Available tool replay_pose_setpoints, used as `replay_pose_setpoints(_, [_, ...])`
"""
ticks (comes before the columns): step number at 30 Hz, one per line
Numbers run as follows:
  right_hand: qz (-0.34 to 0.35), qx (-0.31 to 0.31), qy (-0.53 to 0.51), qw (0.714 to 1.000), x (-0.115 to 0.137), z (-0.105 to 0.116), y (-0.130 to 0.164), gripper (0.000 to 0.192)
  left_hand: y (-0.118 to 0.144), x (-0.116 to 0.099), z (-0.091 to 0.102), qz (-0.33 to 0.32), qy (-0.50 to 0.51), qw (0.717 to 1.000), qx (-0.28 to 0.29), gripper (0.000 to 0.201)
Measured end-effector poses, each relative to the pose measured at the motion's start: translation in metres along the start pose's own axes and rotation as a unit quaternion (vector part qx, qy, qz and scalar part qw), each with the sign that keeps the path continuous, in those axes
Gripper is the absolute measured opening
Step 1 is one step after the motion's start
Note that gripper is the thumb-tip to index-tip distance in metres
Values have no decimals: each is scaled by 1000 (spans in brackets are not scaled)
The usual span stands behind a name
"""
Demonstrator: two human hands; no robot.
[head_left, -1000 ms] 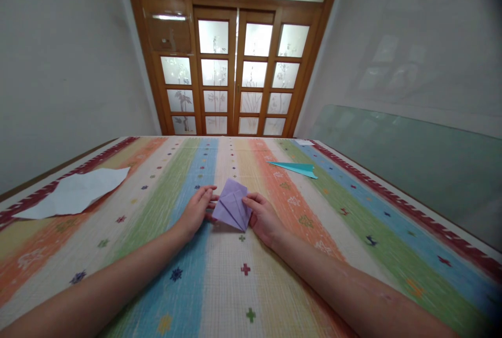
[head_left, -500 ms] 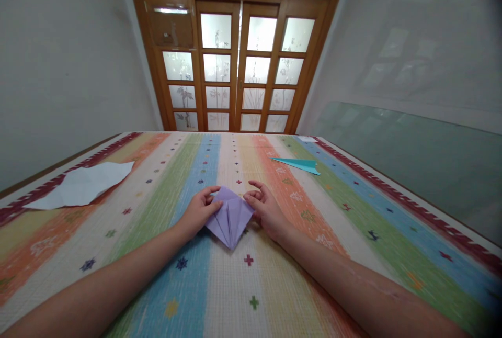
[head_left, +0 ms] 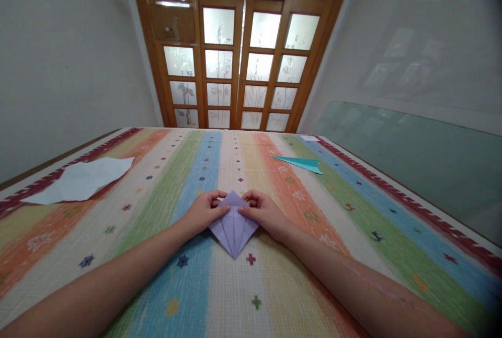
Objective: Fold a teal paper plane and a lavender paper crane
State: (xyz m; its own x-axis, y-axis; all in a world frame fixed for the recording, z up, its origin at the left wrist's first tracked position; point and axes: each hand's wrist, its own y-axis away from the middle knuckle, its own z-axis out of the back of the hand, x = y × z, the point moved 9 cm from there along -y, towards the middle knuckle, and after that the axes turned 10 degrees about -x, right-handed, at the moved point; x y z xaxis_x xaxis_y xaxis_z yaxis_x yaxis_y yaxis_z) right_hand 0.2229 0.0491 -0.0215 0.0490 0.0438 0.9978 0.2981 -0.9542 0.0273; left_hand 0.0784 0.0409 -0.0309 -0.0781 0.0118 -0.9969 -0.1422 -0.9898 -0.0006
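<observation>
We hold the purple folded paper (head_left: 234,225) flat on the striped desk (head_left: 274,285), pinched between our left hand (head_left: 204,213) and right hand (head_left: 263,212), fingers curled narrow onto its upper corners. Its long axis runs from between our fingertips toward us, ending in a point. Both hands sit equally close. A teal paper plane (head_left: 301,163) lies well beyond the right hand.

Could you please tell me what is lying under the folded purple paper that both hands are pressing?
The purple paper lies flat on the striped cloth, held by the left hand and right hand. Whatever the cloth covers is hidden.
</observation>
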Motion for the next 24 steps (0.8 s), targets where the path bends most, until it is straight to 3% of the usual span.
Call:
replay_pose_setpoints(4, [21,-15,0,1000,3,4,1,32,1,-4,0,-8,17,1000,0,40])
replay_pose_setpoints(10, [40,-4,17,999,7,6,0,14,2,-11,9,-29,-11,999,-43,28])
replay_pose_setpoints(16, [43,-52,44,997,5,14,2,9,3,-12,13,-28,-15,998,-56,18])
replay_pose_setpoints(20, [101,-57,95,989,18,9,9,13,4,-18,10,-27,32,998,-42,42])
replay_pose_setpoints(24, [214,-40,177,960,38,-2,20,21,4,-15,3,-5,-57,998,-8,56])
